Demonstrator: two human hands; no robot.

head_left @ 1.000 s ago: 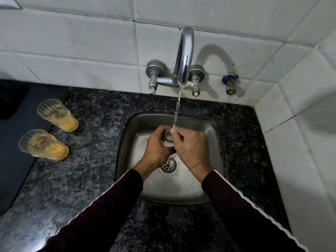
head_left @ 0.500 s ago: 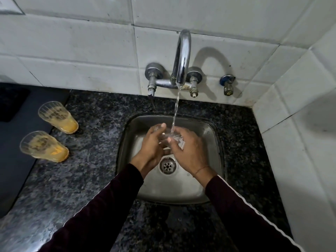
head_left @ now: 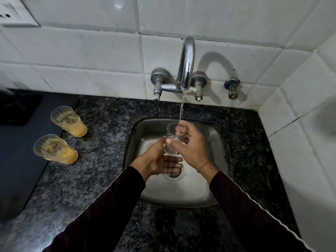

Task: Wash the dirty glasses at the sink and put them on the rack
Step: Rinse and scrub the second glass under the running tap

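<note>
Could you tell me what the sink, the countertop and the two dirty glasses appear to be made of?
Sink: brushed stainless steel, by its dull grey sheen. Countertop: polished dark stone, probably granite, speckled and glossy. Dirty glasses: clear ribbed glass or plastic, see-through with orange residue.

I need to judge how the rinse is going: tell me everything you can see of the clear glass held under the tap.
The clear ribbed drinking glass looks empty of juice, roughly upright over the steel sink, its mouth tipped toward the running stream. The right hand grips its upper part, fingers curled over the rim; the left hand supports its base from below.
</note>
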